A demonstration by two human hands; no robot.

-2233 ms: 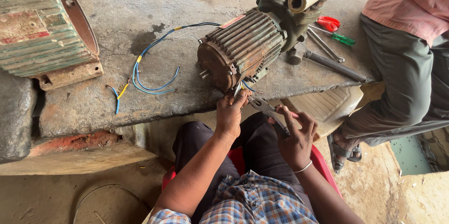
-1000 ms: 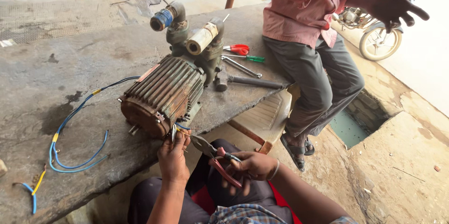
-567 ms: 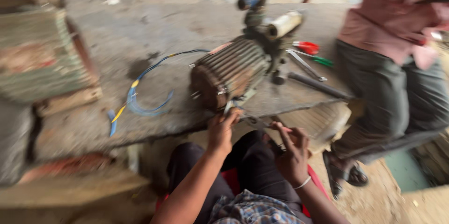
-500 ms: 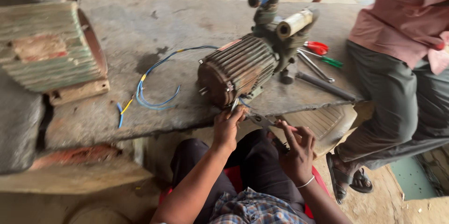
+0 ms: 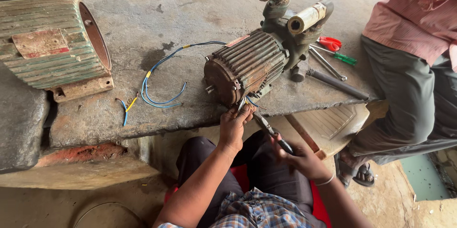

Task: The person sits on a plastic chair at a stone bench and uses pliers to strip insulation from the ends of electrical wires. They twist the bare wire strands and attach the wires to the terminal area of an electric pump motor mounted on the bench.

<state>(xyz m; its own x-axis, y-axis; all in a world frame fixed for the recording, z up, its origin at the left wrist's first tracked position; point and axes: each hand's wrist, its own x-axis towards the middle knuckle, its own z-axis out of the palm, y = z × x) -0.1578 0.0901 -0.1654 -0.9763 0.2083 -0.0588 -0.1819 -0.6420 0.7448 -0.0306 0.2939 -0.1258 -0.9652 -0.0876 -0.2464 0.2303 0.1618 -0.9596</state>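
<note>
A rusty finned pump motor [image 5: 247,64] lies on the stone slab [image 5: 181,23], its end facing me. My left hand [image 5: 234,124] pinches the short wires [image 5: 243,103] that hang from under the motor's front. My right hand [image 5: 301,157] grips the handles of dark pliers [image 5: 270,131], whose jaws point up toward those wires. I sit on a red stool, knees under the slab's edge.
Loose blue and yellow wires [image 5: 159,83] lie left of the motor. A green finned motor housing [image 5: 50,42] stands at far left. Red-handled scissors [image 5: 329,43], a green screwdriver [image 5: 343,58], a spanner and a hammer [image 5: 328,79] lie at right, beside a seated person [image 5: 414,56].
The camera swung about and settled lower and closer. My hands stay at the motor's front wires, the right one keeping hold of the pliers.
</note>
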